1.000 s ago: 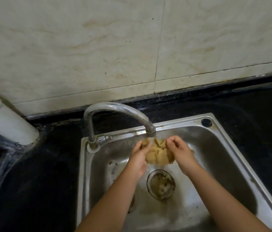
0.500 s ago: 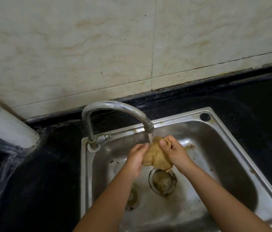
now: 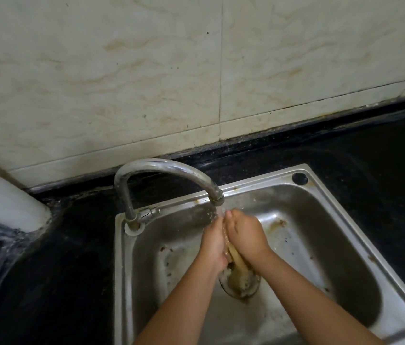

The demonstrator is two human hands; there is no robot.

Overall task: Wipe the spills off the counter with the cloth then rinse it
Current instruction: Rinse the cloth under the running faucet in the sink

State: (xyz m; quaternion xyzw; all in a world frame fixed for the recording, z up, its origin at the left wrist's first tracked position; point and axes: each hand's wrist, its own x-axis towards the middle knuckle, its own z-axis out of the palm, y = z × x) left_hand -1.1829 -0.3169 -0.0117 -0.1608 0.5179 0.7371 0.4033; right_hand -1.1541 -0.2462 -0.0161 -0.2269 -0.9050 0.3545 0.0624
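I have both hands pressed together under the curved chrome faucet [image 3: 171,170], over the middle of the stainless steel sink [image 3: 345,215]. My left hand [image 3: 213,242] and my right hand [image 3: 246,232] lie palm to palm with the wet tan cloth [image 3: 232,252] squeezed between them. Only a narrow strip of the cloth shows, in the gap near the heels of my hands; the rest is hidden inside the clasp. The fingers of both hands point toward the sink's back edge and close over the cloth, so the grip is tight and narrow, with nothing else held. A thin stream of water [image 3: 217,211] falls from the spout onto my fingertips, and drops scatter just beside them.

Directly below my wrists sits the round metal drain strainer [image 3: 241,286], with brownish water or residue in it; part of it is covered by my right forearm. Rust-coloured stains mark the sink's back wall to the right of my hands, and small dark specks dot the basin floor. A small round hole [image 3: 300,178] sits in the sink's back right corner rim.

The faucet's base stands at the sink's back left corner. The sink is set into a black stone counter [image 3: 59,270], which looks wet along its left side. A white pipe [image 3: 4,202] runs down at the counter's back left. Behind everything is a cream marbled tile wall [image 3: 146,83].
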